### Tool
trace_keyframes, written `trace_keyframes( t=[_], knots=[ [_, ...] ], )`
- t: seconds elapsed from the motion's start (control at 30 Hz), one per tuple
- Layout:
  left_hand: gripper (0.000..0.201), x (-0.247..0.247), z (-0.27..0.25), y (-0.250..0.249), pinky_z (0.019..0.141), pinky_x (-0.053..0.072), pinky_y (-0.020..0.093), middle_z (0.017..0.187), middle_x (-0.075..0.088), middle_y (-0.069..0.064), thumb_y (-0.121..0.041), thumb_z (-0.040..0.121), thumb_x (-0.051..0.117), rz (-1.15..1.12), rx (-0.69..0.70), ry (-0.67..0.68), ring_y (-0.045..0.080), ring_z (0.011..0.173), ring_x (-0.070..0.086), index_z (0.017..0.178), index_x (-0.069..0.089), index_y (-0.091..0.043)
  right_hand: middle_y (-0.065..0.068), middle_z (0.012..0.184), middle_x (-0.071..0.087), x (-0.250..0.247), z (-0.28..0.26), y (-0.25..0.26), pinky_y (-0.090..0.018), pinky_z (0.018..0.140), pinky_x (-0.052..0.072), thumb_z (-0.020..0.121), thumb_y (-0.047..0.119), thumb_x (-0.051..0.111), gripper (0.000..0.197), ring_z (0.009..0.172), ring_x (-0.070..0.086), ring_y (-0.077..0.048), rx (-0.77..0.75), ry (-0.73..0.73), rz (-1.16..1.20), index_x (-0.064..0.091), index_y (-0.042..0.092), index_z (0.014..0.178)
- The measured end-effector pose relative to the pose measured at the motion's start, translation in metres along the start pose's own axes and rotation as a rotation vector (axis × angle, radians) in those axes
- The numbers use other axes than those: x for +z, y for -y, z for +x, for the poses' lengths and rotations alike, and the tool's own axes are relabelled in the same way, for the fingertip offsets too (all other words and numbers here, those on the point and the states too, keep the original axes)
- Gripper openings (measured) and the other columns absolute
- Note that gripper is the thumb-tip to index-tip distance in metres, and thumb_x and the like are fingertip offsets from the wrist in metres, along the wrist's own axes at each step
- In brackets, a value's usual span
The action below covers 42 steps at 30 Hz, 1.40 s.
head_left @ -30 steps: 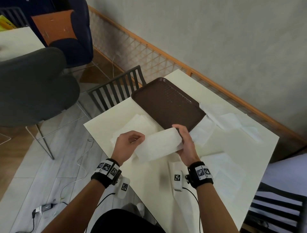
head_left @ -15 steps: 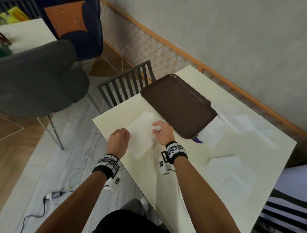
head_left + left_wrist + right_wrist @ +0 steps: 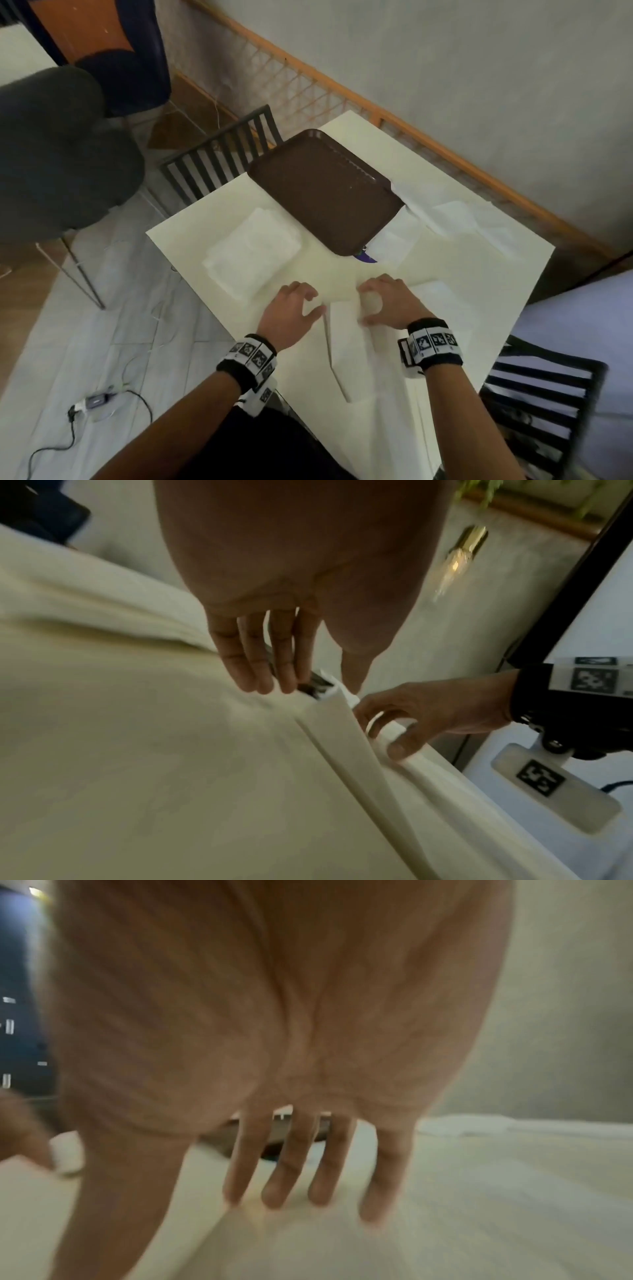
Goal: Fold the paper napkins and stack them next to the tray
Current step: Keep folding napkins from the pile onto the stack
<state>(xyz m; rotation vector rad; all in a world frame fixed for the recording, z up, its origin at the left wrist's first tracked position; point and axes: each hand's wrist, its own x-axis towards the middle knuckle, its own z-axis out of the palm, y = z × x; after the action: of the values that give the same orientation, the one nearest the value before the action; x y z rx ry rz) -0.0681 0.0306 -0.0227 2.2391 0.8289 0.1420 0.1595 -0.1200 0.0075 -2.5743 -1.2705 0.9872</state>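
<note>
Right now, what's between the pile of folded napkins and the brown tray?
Nothing but a bare strip of table. The folded napkins lie beside the tray without touching it, as the head view shows.

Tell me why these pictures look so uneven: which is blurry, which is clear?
Head view: dim but sharpest, the tray crisp, the frame's edges bent and smeared. Left wrist view: the left hand fairly sharp, the lamp streaked. Right wrist view: the right hand fills it, soft and smeared.
</note>
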Motion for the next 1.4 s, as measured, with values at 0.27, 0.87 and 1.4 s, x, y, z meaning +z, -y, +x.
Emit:
trace_keyframes(
  t=[0.27,0.87,1.4],
  knots=[
    [0.023,0.04,0.016,-0.038,0.094,0.055,0.038,0.107,0.05,0.001,-0.035,0.084,0.087,-0.019,-0.07,0.123,0.019,0.086,0.061,0.097,0.071,-0.026,0.009,0.093,0.058,0.042,-0.01,-0.019,-0.045,0.093,0.049,0.09,0.044,0.077,0.027,0.101,0.053,-0.028,0.018,-0.175,0.12,0.055,0.04,0.076],
    [0.077,-0.096,0.005,-0.068,0.086,0.059,0.02,0.114,0.063,-0.007,-0.005,0.084,0.087,-0.325,0.129,-0.007,0.01,0.09,0.076,0.147,0.05,-0.032,0.018,0.147,0.059,-0.016,-0.027,0.087,-0.025,0.112,0.043,0.083,0.051,0.093,0.076,0.139,0.048,-0.001,-0.484,-0.252,0.42,0.054,0.035,0.147],
    [0.032,-0.152,0.016,0.023,0.069,0.045,0.022,0.077,0.068,-0.007,-0.04,0.107,0.062,-0.277,0.004,-0.236,0.009,0.072,0.061,0.083,0.069,-0.02,0.008,0.076,0.07,-0.041,0.038,0.159,-0.028,0.07,0.05,0.104,0.033,0.075,0.015,0.071,0.063,-0.011,-0.361,-0.532,0.757,0.071,0.025,0.092]
  ],
)
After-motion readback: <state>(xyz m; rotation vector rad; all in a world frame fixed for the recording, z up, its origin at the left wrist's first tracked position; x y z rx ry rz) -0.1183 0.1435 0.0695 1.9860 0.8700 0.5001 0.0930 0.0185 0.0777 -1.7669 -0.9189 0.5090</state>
